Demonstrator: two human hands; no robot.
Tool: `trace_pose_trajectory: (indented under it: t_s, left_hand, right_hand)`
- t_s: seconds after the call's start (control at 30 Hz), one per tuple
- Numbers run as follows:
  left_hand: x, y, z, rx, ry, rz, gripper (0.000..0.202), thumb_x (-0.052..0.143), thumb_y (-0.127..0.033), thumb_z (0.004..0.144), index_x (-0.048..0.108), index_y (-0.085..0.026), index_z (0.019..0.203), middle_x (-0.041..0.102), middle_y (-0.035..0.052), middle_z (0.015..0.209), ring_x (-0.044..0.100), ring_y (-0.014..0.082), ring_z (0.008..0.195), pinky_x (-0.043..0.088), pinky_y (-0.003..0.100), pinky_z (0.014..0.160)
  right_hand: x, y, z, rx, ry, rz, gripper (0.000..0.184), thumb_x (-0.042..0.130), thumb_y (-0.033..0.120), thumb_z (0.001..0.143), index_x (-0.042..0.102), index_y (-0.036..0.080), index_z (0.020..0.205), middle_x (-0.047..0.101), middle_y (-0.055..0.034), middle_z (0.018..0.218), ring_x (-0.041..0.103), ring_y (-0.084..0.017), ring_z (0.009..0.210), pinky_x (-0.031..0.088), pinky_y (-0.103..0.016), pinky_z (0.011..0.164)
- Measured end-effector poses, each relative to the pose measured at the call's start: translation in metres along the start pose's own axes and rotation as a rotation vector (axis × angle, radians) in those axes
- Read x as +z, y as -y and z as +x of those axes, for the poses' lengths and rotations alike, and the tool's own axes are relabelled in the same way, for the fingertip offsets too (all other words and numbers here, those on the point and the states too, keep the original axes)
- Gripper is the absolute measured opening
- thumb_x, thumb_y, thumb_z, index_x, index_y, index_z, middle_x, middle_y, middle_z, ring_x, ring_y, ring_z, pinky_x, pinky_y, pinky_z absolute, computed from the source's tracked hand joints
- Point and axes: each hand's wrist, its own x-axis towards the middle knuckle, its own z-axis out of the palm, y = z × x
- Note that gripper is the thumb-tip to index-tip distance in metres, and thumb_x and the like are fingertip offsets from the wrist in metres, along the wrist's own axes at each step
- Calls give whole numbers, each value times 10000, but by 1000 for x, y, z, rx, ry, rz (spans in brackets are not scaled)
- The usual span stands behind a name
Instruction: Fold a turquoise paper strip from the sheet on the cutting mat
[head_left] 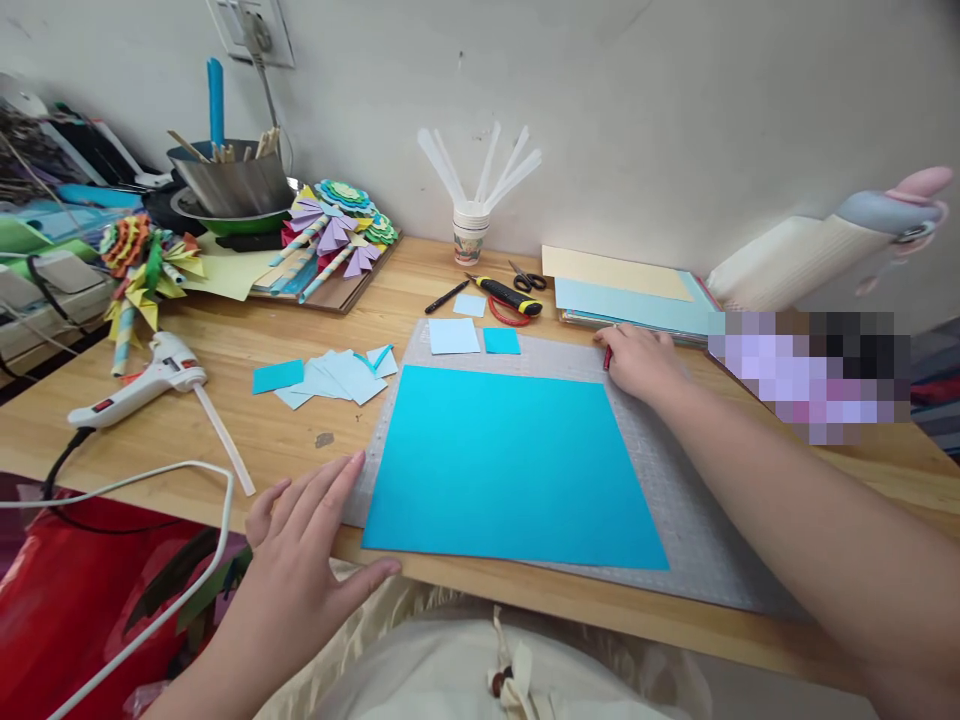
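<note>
A bright blue sheet of paper (510,465) lies flat on the grey cutting mat (690,500). My left hand (315,525), fingers stretched out and apart, rests by the mat's left front corner and holds nothing. Near the mat's far right edge, my right hand (641,358) curls over a small dark red object (607,357); most of that object is hidden under the fingers. Beyond the big sheet, a pale blue square (454,336) and a small blue square (502,341) lie on the mat's far edge.
Left of the mat are pale blue paper pieces (341,377) and a white glue gun (146,385) with its cable. Behind stand a black-yellow cutter (510,295), scissors (527,277), a pen (446,296), a paper cup (471,235) of white sticks and a paper stack (630,295).
</note>
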Motion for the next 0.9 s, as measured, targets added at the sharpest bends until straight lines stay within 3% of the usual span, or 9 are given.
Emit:
trace_pose_trajectory:
  t_s: [0.07,0.2,0.33,0.47,0.57,0.7,0.77,0.83,0.9]
  left_hand:
    - [-1,4,2,-5,41,-64,941,605,-585,818,91,-247,1530,513,114,1417,477,322,1275,258,488,1076]
    - [-6,7,14,108,137,-156,933,573,-505,879,-45,-249,1529,556,82,1389,505,275,1260,200,475,1102]
    - [-13,9,22,243,150,-89,866,572,-509,882,45,-284,1532,607,68,1332,562,252,1203,187,436,1095]
    - [-15,7,20,337,109,8,805,562,-558,873,177,-272,1520,606,92,1329,578,241,1186,154,410,1105]
    - [-14,3,15,397,69,28,733,563,-559,874,287,-267,1486,632,81,1296,597,229,1158,132,394,1115]
    - [-10,-2,0,403,-36,-52,364,455,-221,970,525,-300,1319,704,3,1175,629,169,1103,188,365,1100]
    - [-11,-2,-7,437,-74,-100,374,428,-133,951,579,-290,1255,722,-6,1129,624,170,1115,246,361,1073]
    - [-14,-4,-9,471,-114,-177,373,438,-136,934,586,-263,1252,725,15,1121,635,184,1095,323,361,1029]
    - [-20,-10,-3,423,-169,-289,368,488,-157,902,599,-264,1237,737,21,1071,674,182,975,424,336,937]
  right_hand:
    - [2,-2,1,8,8,0,431,341,121,880,594,209,1217,600,-132,1239,511,-305,1152,329,-473,914]
    - [6,-7,-1,7,6,13,453,358,118,858,612,254,1208,606,-122,1177,510,-305,1138,334,-474,901]
    - [3,-4,-9,-1,-48,45,496,347,96,852,592,252,1254,601,-125,1180,511,-308,1137,337,-475,898]
    - [-10,17,-28,25,-184,90,475,352,107,865,547,211,1286,555,-138,1266,490,-315,1187,327,-504,948]
    - [-21,40,-57,-25,-253,305,346,415,190,884,587,213,1183,584,-127,1219,515,-314,1185,355,-525,976]
    - [-32,55,-108,-132,-46,673,331,482,399,907,556,239,1187,563,-110,1266,524,-278,1219,434,-473,1014]
    - [-37,50,-135,-96,50,778,369,483,475,912,544,275,1217,562,-88,1301,535,-269,1228,464,-462,1010]
    - [-43,38,-158,-53,66,852,387,464,504,926,529,313,1257,550,-59,1357,515,-269,1270,449,-469,1040]
    - [-49,23,-180,7,-75,903,392,410,500,953,510,337,1295,533,-43,1395,492,-272,1300,422,-494,1065]
